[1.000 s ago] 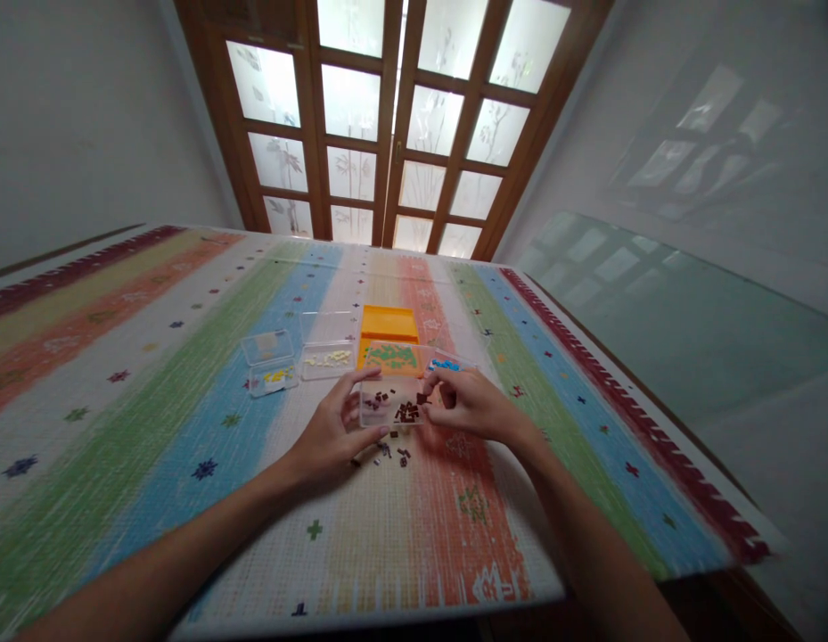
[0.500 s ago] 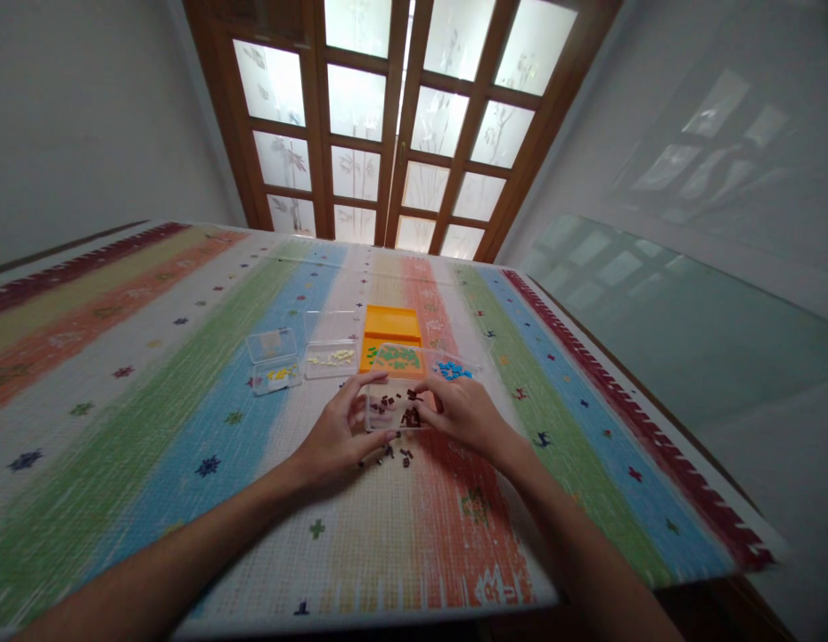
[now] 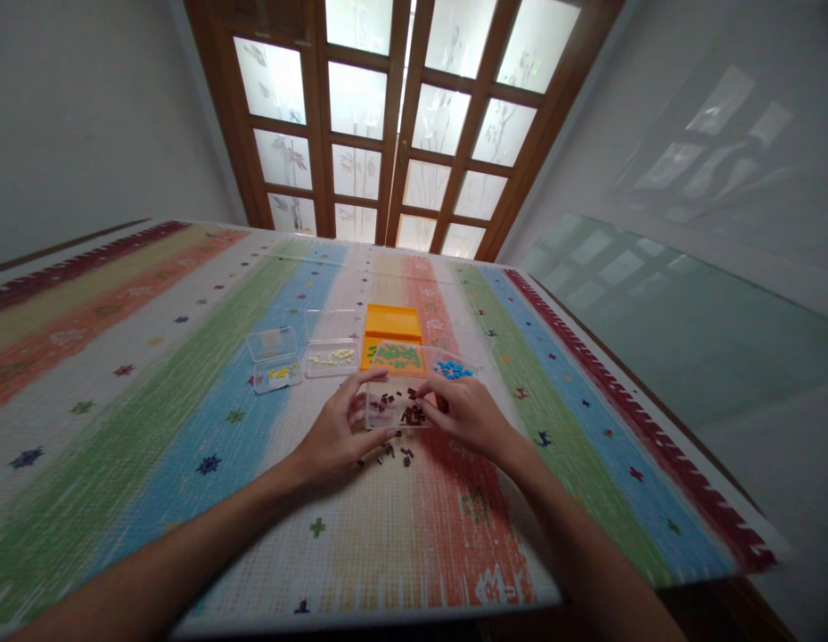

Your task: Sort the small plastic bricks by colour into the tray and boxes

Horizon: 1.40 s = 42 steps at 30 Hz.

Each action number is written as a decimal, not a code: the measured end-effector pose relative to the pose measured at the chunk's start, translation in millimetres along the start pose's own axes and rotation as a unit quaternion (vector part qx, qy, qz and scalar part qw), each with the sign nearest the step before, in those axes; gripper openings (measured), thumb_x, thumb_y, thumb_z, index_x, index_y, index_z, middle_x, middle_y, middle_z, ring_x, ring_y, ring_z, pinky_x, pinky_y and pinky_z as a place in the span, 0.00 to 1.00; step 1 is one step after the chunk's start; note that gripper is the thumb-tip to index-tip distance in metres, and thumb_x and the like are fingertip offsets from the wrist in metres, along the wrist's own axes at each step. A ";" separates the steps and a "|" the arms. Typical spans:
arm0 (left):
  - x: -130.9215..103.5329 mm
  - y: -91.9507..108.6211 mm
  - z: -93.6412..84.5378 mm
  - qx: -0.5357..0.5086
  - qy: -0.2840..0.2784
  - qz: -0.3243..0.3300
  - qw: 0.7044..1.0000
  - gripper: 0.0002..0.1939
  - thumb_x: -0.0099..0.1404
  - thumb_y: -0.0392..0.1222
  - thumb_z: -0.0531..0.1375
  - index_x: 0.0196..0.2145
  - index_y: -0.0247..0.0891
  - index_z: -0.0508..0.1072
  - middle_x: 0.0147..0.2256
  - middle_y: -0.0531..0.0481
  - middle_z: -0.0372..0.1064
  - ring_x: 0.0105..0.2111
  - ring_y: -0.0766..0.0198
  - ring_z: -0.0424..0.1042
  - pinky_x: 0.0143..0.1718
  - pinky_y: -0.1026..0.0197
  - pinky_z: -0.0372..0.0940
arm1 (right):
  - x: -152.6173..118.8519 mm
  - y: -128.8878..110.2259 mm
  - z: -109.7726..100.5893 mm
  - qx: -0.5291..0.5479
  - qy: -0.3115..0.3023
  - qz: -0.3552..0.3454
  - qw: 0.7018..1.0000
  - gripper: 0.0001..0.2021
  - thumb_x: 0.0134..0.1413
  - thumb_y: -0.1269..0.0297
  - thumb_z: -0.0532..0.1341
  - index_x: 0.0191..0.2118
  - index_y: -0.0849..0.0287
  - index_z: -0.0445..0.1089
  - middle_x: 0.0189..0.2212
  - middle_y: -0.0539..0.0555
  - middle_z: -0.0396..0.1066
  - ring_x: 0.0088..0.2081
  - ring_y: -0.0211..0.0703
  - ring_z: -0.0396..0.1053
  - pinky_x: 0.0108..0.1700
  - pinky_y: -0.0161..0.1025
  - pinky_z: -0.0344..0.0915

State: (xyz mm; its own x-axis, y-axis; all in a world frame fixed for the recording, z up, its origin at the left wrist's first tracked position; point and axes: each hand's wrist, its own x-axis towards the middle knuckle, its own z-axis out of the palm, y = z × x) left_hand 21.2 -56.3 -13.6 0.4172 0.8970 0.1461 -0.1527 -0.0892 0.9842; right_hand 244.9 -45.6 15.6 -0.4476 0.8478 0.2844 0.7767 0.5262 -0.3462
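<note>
My left hand (image 3: 334, 423) grips the left side of a small clear plastic box (image 3: 395, 424), its thumb along the near edge and its fingers behind. Inside the box are several small dark brown pieces (image 3: 412, 415), most of them heaped toward the right. My right hand (image 3: 468, 414) reaches over the box's right side with thumb and forefinger drawn together close to the pieces. Whatever those fingertips pinch is too small to make out. More loose brown pieces (image 3: 406, 458) lie on the cloth just below the box.
Beyond my hands stand an open yellow box (image 3: 393, 319) with green pieces (image 3: 398, 357), a clear box with cream pieces (image 3: 340, 357) and another with yellow pieces (image 3: 282, 373). Blue pieces (image 3: 454, 369) sit behind my right hand. A striped tablecloth (image 3: 266, 535) covers the table.
My right hand's fingertips have shifted slightly over the box, and the brown pieces at its right side look more spread. My left hand keeps its hold.
</note>
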 end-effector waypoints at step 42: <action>-0.9 -2.0 0.0 -0.005 -0.008 -0.012 1.000 0.34 0.57 0.35 0.68 0.58 0.39 0.60 0.53 0.38 0.68 0.48 0.55 0.75 0.53 0.46 0.70 | 1.3 1.5 2.1 0.050 0.005 0.045 0.998 0.08 0.56 0.68 0.59 0.35 0.60 0.77 0.19 0.47 0.68 0.21 0.33 0.60 0.29 0.32 0.52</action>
State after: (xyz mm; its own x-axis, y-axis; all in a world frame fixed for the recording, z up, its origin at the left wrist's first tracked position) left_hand 21.1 -56.9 -15.8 0.4356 0.8915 0.1244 -0.1524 -0.0632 0.9863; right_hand 244.5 -43.5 13.6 -0.3738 0.8912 0.2569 0.7650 0.4528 -0.4579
